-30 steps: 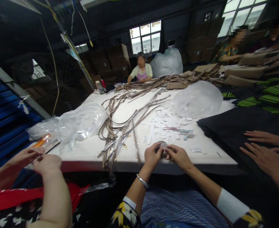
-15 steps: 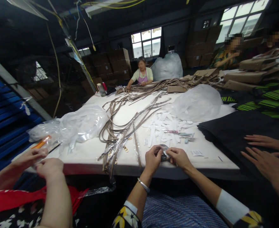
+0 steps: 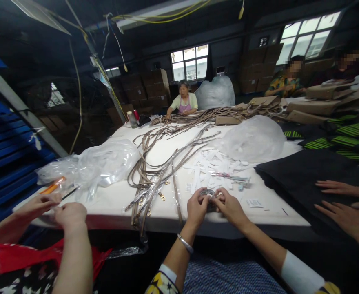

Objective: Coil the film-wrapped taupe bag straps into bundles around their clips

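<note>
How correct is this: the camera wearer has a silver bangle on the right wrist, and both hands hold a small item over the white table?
Not quite: the head view shows the silver bangle on the left wrist. The left hand and right hand do hold a small item over the white table.

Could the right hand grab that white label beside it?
Probably yes: the label lies close by with nothing in between, though the right hand is busy with a small round thing.
</note>
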Action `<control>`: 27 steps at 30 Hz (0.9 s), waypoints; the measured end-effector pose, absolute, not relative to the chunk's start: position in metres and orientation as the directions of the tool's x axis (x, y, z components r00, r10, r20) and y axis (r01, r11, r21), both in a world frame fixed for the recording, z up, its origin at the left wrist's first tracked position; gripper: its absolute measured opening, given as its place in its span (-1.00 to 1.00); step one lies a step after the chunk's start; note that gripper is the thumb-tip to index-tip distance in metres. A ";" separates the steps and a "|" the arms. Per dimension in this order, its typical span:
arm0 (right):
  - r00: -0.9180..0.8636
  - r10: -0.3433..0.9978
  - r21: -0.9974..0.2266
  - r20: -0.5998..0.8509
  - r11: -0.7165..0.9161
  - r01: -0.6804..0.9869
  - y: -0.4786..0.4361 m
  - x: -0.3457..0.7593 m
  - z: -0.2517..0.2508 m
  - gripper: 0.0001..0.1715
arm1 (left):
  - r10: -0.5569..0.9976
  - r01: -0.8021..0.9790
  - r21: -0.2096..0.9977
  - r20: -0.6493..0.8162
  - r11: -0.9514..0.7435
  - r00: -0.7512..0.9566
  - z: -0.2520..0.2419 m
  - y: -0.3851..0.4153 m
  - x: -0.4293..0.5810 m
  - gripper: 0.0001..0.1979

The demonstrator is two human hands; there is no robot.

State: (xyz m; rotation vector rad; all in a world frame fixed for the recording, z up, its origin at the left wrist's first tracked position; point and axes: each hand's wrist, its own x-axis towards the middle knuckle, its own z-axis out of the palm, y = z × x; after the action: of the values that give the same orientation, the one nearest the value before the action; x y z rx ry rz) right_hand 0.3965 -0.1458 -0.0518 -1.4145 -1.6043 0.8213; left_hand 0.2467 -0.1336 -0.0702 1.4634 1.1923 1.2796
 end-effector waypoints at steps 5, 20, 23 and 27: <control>-0.190 0.884 -0.583 0.426 0.429 0.689 -0.140 0.405 -0.047 -0.70 | 0.987 0.061 0.985 0.162 -0.162 0.002 -0.071 -0.132 0.248 -0.65; -0.491 0.788 -0.456 0.373 0.616 0.642 -0.157 0.430 -0.061 -0.77 | 0.990 -0.147 0.979 0.137 -0.140 -0.030 -0.037 -0.121 0.243 -0.60; -0.354 0.830 -0.562 0.430 0.553 0.615 -0.157 0.428 -0.060 -0.70 | 0.975 -0.053 0.976 0.213 -0.210 0.057 -0.021 -0.132 0.240 -0.66; -0.422 0.810 -0.546 0.408 0.587 0.598 -0.151 0.409 -0.050 -0.49 | 0.983 0.070 0.981 0.174 -0.179 0.065 -0.020 -0.146 0.238 -0.65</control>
State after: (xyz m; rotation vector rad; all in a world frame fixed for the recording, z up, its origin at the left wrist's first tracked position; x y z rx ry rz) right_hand 0.4088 -0.1514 -0.0502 -1.1127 -2.1666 0.4206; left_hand 0.2380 -0.1459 -0.0196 1.4234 1.1311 1.2571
